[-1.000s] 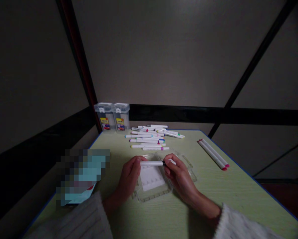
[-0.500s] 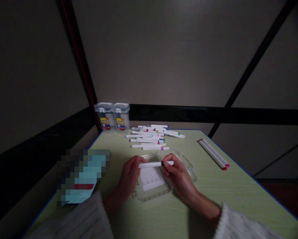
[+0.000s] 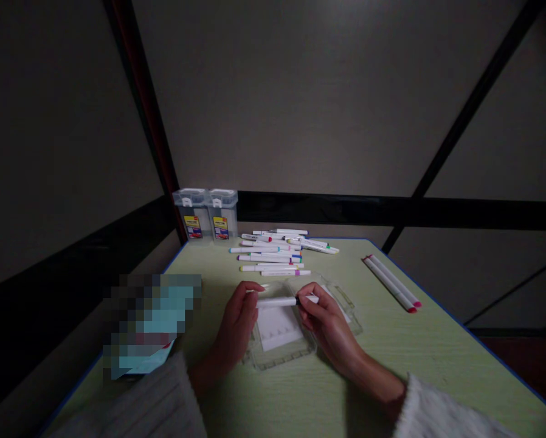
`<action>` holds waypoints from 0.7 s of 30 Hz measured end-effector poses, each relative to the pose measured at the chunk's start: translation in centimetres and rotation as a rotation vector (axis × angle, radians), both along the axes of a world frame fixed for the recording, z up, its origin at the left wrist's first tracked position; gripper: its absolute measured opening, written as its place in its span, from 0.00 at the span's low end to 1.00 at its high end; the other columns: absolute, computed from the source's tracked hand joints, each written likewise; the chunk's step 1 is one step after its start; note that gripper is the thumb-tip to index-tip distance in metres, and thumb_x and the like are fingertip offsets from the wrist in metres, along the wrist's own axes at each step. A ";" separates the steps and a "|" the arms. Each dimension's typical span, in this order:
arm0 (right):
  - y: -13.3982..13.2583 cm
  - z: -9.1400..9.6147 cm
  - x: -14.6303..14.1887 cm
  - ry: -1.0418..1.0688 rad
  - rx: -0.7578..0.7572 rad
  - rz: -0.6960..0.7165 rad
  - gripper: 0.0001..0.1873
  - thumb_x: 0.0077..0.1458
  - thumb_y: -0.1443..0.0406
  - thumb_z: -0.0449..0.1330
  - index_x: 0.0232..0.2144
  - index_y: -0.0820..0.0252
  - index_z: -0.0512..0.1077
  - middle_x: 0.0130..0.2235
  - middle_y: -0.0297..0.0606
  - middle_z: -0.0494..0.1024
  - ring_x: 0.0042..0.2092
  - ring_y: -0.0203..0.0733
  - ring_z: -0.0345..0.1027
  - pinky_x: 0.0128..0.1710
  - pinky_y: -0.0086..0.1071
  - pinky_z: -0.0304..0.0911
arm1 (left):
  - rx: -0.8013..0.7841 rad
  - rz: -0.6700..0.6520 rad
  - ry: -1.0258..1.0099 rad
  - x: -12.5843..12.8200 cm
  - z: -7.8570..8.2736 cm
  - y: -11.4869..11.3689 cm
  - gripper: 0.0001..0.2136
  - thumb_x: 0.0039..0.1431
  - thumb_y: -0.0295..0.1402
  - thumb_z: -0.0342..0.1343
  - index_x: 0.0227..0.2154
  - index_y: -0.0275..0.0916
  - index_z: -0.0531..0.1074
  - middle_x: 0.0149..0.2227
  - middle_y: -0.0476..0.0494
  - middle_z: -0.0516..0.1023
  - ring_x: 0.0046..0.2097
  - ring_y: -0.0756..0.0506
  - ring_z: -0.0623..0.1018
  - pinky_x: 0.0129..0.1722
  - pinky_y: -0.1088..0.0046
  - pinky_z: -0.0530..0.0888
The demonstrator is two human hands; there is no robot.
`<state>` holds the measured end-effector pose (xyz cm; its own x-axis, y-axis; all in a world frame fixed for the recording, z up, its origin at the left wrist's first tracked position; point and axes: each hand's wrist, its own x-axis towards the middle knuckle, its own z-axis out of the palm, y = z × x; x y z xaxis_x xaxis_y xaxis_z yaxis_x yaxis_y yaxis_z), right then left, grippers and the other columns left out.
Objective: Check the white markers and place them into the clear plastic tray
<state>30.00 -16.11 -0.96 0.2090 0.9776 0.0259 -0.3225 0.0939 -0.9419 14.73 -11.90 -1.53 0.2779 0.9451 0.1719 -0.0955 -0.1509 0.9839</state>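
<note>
Both my hands hold a white marker (image 3: pixel 277 301) level above an open clear plastic case (image 3: pixel 279 359) on the pale green table (image 3: pixel 391 365). My left hand (image 3: pixel 237 322) curls around the marker's left end, with the index finger raised a little over it. My right hand (image 3: pixel 328 325) pinches the marker's dark right end between thumb and fingers. A white card (image 3: pixel 277 328) lies inside the case under the marker. The case's clear lid (image 3: pixel 348 304) lies open behind my right hand.
A heap of several white markers (image 3: pixel 273 252) with coloured ends lies behind the case. Two pink-tipped markers (image 3: pixel 391 283) lie at the right. Two clear boxes (image 3: pixel 204 213) stand at the back left corner. A blurred blue object (image 3: pixel 149 322) sits at the left edge.
The marker has sunk slightly toward the case. My left index finger has lifted and stretched over the marker's left end. My right hand has barely shifted.
</note>
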 end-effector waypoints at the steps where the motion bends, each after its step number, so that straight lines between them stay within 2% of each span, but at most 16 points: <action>1: 0.0 0.0 0.0 0.000 -0.001 0.001 0.16 0.41 0.55 0.65 0.22 0.58 0.64 0.16 0.25 0.58 0.18 0.30 0.46 0.18 0.26 0.39 | -0.005 -0.006 -0.003 0.0 0.1 -0.1 0.14 0.55 0.47 0.47 0.33 0.40 0.63 0.18 0.60 0.51 0.17 0.56 0.52 0.15 0.82 0.49; 9: 0.1 0.0 0.1 0.009 0.003 0.006 0.16 0.40 0.56 0.65 0.22 0.58 0.64 0.16 0.25 0.58 0.18 0.29 0.47 0.18 0.26 0.40 | 0.048 -0.013 -0.006 -0.3 -0.1 -0.3 0.13 0.57 0.45 0.46 0.35 0.41 0.62 0.19 0.59 0.53 0.18 0.55 0.55 0.17 0.81 0.53; 14: 0.1 0.0 0.0 0.010 0.005 0.000 0.15 0.41 0.57 0.65 0.22 0.59 0.64 0.16 0.25 0.58 0.18 0.29 0.47 0.18 0.26 0.40 | 0.097 -0.020 -0.006 -0.3 -0.5 0.0 0.11 0.58 0.43 0.47 0.37 0.41 0.63 0.24 0.56 0.58 0.20 0.55 0.57 0.18 0.81 0.55; 21: -0.1 0.1 0.0 0.021 -0.021 -0.002 0.15 0.40 0.58 0.66 0.21 0.59 0.64 0.15 0.25 0.59 0.18 0.29 0.48 0.18 0.25 0.41 | 0.077 -0.031 -0.020 -0.2 -0.4 0.0 0.12 0.56 0.44 0.48 0.35 0.40 0.63 0.22 0.57 0.56 0.19 0.55 0.56 0.16 0.81 0.53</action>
